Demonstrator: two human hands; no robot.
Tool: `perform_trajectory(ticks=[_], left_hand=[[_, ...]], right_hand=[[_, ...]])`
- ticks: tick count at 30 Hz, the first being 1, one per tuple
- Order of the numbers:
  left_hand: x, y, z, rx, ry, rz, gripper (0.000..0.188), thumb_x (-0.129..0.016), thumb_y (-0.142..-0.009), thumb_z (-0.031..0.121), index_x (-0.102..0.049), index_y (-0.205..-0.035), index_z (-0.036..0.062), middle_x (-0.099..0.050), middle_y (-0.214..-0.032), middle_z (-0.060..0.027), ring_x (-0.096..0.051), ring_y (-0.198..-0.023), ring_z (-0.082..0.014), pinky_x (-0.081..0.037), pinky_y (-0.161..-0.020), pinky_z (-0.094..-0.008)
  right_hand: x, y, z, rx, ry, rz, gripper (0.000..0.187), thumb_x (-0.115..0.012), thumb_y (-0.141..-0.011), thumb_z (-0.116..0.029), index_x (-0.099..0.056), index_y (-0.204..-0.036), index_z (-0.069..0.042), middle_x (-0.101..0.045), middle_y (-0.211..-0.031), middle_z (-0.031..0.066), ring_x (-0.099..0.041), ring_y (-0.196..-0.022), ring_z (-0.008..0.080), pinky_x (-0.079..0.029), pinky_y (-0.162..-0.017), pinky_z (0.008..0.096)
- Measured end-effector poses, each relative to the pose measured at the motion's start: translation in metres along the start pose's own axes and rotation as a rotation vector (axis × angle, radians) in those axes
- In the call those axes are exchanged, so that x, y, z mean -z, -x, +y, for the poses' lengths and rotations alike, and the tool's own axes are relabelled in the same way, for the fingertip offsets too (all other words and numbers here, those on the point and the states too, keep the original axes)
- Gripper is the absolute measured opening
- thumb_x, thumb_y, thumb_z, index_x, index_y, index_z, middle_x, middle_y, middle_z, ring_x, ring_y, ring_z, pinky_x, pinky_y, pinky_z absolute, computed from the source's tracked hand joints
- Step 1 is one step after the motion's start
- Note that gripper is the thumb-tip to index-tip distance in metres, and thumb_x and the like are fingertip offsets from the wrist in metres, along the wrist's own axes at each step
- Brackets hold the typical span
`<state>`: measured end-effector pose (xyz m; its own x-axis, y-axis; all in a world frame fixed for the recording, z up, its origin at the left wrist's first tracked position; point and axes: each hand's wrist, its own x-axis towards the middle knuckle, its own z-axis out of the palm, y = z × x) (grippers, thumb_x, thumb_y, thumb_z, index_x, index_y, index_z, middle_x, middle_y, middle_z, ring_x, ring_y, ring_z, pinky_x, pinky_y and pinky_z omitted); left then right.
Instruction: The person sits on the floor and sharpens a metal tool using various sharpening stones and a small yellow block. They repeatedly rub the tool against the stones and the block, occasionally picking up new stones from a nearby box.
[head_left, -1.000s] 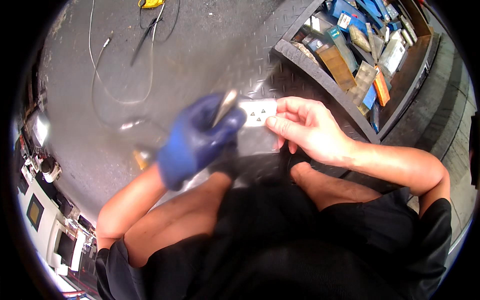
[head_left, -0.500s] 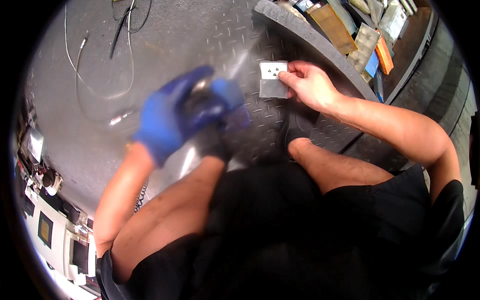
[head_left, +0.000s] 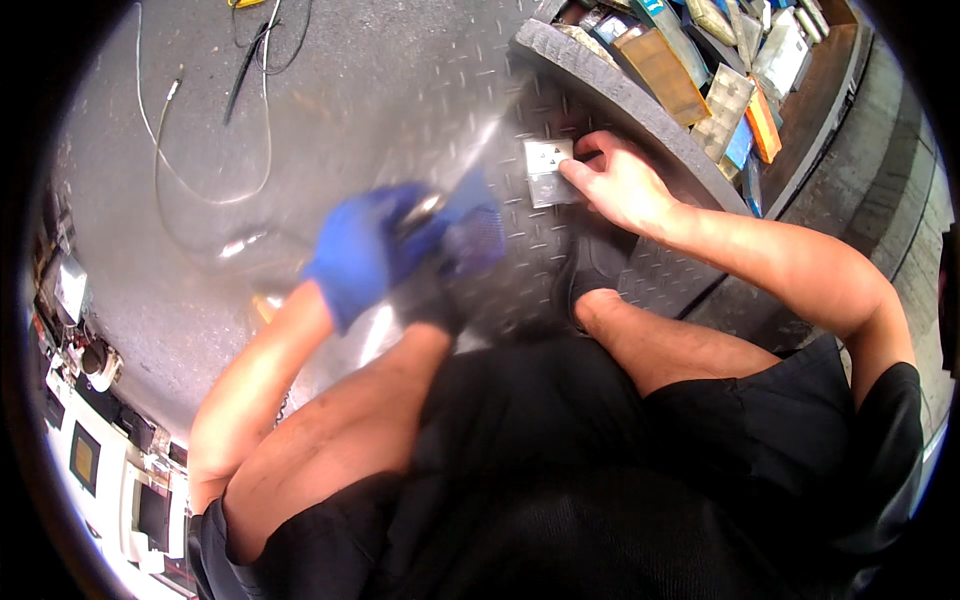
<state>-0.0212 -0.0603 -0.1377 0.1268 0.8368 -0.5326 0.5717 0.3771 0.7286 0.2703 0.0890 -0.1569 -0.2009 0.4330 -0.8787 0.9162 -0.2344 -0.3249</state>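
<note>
My right hand (head_left: 622, 182), bare, pinches a small flat plastic packet (head_left: 551, 187) by its right edge. The packet has a white upper half with small dark triangles and a clear greyish lower half; it is held over the tread-plate floor near my right shoe. My left hand (head_left: 355, 250), in a blue glove, is smeared by motion above my left shoe. Its fingers curl round something with a shiny metallic part (head_left: 425, 208). A blurred blue patch (head_left: 473, 228) shows beside these fingers; what it is I cannot make out.
At the upper right, a thick grey-edged bin (head_left: 640, 115) holds many blocks and flat cases, among them an amber case (head_left: 662, 75) and an orange piece (head_left: 764, 125). A thin cable (head_left: 268, 150) loops over the floor at the upper left. White machine-like equipment (head_left: 110, 470) stands at the lower left.
My left hand has moved a little right and down, still blurred. My right hand has lowered slightly with the packet, which has tilted a little and keeps its place between the fingers.
</note>
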Motion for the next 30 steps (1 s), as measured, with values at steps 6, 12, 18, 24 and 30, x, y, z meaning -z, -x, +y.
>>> perform_trajectory(ticks=[6,12,18,24,30], left_hand=[[-0.005,-0.001,-0.007,0.142,0.245,0.003,0.031,-0.080,-0.095,0.008,-0.075,-0.125,0.0023,-0.079,-0.112,-0.0110,-0.071,-0.103,-0.0136,-0.057,-0.096,-0.0339],[0.007,0.006,0.009,0.145,0.412,-0.082,0.029,-0.081,-0.095,0.008,-0.076,-0.123,0.0020,-0.078,-0.116,-0.0134,-0.073,-0.106,-0.0190,-0.057,-0.097,-0.0358],[0.000,0.023,0.003,-0.349,0.161,-0.242,0.035,-0.082,-0.090,0.010,-0.076,-0.124,0.0053,-0.077,-0.119,-0.0185,-0.076,-0.108,-0.0356,-0.059,-0.095,-0.0419],[-0.013,0.029,0.037,-0.334,0.290,-0.340,0.036,-0.079,-0.093,0.015,-0.076,-0.128,0.0110,-0.078,-0.114,-0.0185,-0.076,-0.103,-0.0390,-0.061,-0.087,-0.0429],[-0.004,0.011,0.046,-0.308,0.302,-0.440,0.032,-0.078,-0.095,0.015,-0.076,-0.126,0.0092,-0.077,-0.113,-0.0193,-0.076,-0.101,-0.0393,-0.061,-0.086,-0.0431]], right_hand=[[0.007,0.017,0.008,0.155,0.121,0.122,0.055,-0.067,-0.097,-0.038,-0.063,-0.135,0.002,-0.077,-0.114,0.0217,-0.074,-0.111,0.0373,-0.056,-0.100,0.0444],[0.014,0.048,-0.001,0.249,0.166,0.078,0.035,-0.072,-0.094,-0.023,-0.066,-0.121,-0.002,-0.070,-0.082,0.0101,-0.071,-0.080,0.0285,-0.057,-0.077,0.0430],[0.015,0.070,-0.010,0.484,0.089,-0.306,0.044,-0.079,-0.090,-0.023,-0.065,-0.129,-0.008,-0.067,-0.076,0.0082,-0.070,-0.071,0.0299,-0.055,-0.068,0.0437],[0.011,0.077,-0.021,0.790,0.210,-0.541,0.040,-0.080,-0.091,-0.025,-0.069,-0.129,-0.015,-0.066,-0.085,0.0077,-0.071,-0.083,0.0345,-0.056,-0.074,0.0474],[0.005,0.074,-0.011,0.846,0.175,-0.584,0.017,-0.079,-0.093,-0.022,-0.077,-0.105,-0.010,-0.071,-0.092,0.0106,-0.071,-0.089,0.0372,-0.057,-0.076,0.0482]])
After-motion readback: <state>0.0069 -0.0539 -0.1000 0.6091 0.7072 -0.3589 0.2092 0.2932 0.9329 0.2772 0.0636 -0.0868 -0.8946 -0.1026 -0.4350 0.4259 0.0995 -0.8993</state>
